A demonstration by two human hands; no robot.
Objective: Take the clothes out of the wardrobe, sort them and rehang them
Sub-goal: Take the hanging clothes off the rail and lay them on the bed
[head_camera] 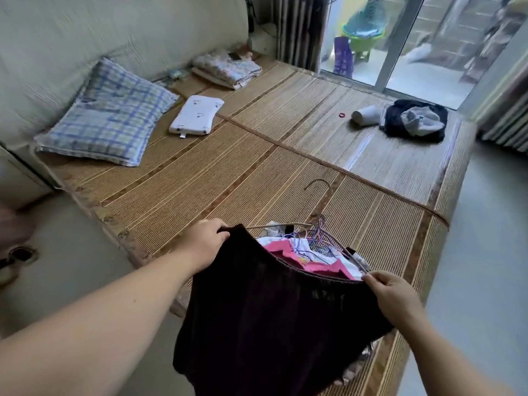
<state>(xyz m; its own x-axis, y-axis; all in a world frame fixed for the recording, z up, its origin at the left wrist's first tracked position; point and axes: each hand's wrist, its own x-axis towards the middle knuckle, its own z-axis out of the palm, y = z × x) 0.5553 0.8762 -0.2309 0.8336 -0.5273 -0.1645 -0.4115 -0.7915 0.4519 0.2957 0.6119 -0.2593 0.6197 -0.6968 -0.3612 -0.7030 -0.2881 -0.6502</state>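
Note:
I hold a dark maroon skirt (265, 315) stretched out by its elastic waistband over the near edge of the bed. My left hand (204, 242) grips the waistband's left end. My right hand (393, 295) pinches its right end. Behind the skirt lies a pile of clothes (311, 260), pink and white, on several thin wire hangers (318, 230), one hook sticking up. The skirt hides most of the pile.
A bamboo mat (257, 155) covers the bed. On it lie a checked pillow (111, 115), a small white pillow (197, 114), a folded quilt (225, 70), a dark clothes heap (414, 121) and a white cup (365, 115). Glass door at far right.

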